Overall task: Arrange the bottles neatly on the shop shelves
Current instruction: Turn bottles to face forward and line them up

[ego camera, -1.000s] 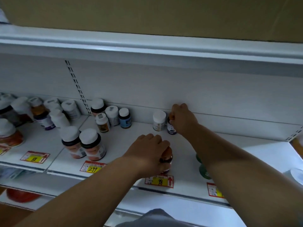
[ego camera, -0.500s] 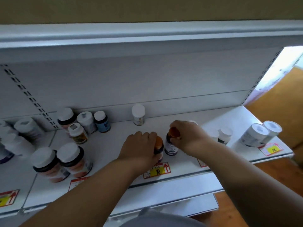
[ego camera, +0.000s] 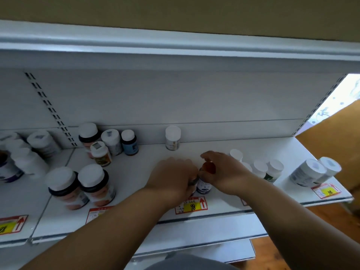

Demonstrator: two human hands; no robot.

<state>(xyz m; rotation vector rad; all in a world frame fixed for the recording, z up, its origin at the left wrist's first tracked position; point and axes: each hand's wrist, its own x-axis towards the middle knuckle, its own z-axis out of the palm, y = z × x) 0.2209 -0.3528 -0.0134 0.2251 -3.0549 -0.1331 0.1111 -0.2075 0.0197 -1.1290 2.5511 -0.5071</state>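
Observation:
Near the front of the white shelf (ego camera: 136, 172), my left hand (ego camera: 171, 178) covers and grips a small bottle that it almost fully hides. Right beside it my right hand (ego camera: 224, 174) grips a small orange-capped bottle (ego camera: 204, 184) with a dark label, standing on the shelf above the "98" price tag (ego camera: 191, 206). The two bottles stand close together. One white-capped bottle (ego camera: 172, 138) stands alone against the back wall.
Two big white-lidded jars (ego camera: 79, 186) stand front left, with several smaller bottles (ego camera: 111, 141) behind them. Several white-capped bottles (ego camera: 259, 168) cluster just right of my right hand, and two lie tilted (ego camera: 313, 172) at the shelf's right end. A brown cardboard box (ego camera: 335, 137) is at far right.
My right hand brought the orange-capped bottle from the back wall forward, next to the bottle under my left hand. The view swung right, showing the shelf's right end.

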